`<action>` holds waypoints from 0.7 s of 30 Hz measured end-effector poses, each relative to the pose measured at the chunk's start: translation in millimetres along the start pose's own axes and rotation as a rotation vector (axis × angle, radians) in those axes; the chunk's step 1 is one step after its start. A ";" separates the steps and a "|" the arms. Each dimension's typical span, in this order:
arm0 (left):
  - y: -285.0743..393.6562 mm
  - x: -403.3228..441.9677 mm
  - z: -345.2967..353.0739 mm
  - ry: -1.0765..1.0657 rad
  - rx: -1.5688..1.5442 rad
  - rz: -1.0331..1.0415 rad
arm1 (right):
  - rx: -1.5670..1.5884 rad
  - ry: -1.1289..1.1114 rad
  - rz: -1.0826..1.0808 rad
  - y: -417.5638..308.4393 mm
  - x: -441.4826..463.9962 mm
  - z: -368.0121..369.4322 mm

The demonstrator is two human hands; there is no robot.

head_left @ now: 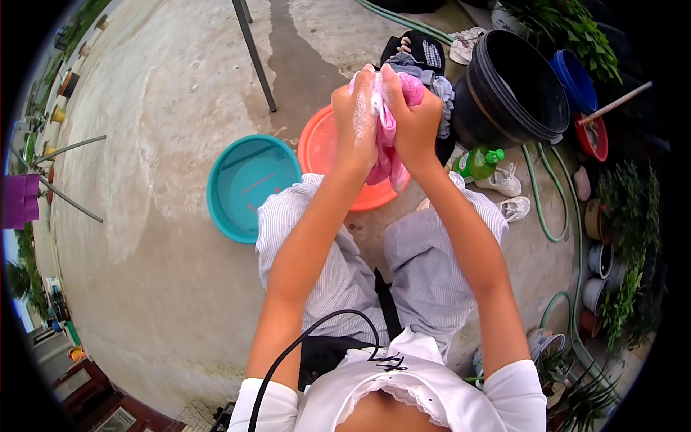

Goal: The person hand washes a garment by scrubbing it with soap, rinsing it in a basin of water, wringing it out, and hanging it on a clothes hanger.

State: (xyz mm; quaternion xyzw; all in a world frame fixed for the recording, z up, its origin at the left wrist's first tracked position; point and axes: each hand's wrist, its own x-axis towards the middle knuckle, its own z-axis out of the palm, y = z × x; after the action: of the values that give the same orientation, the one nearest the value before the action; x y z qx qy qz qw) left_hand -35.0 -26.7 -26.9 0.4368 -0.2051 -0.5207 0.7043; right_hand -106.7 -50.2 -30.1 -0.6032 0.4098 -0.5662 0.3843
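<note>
Both hands grip a wet pink cloth (386, 137), held up over an orange basin (317, 144). White suds cling to the cloth and to my left hand (358, 119), whose fingers are closed around it. My right hand (417, 119) is wrapped around the cloth beside it, and a bunched pink part sticks out above the knuckles. The cloth's lower end hangs down between my wrists. Whether it is one garment or several pieces, I cannot tell. To the left of the orange basin stands a teal basin (216, 194) with clear water in it.
A pile of grey and dark clothes (432, 83) lies behind my hands. A black bucket (475, 108), a green bottle (479, 164) and white shoes (504, 180) stand to the right. A green hose (536, 194) runs past potted plants. A metal pole (255, 57) rises ahead.
</note>
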 end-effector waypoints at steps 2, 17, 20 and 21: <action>9.2 4.7 1.4 0.066 -0.074 -0.050 | -0.017 -0.100 -0.188 -4.0 -18.5 3.9; 4.8 2.0 -0.2 0.027 -0.053 -0.008 | -0.136 -0.009 -0.222 0.3 -5.3 4.1; 4.2 10.7 -7.5 0.021 -0.073 -0.020 | -0.231 -0.089 -0.413 -0.3 -20.8 5.1; 1.7 12.2 -8.2 0.007 -0.056 0.007 | -0.233 -0.092 -0.422 -3.0 -23.1 6.5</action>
State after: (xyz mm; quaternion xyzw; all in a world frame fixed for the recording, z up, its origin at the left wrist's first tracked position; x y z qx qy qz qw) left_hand -23.4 -34.4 -31.8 0.4179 -0.1894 -0.5223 0.7188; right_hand -100.6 -27.7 -36.2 -0.7409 0.3194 -0.5547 0.2036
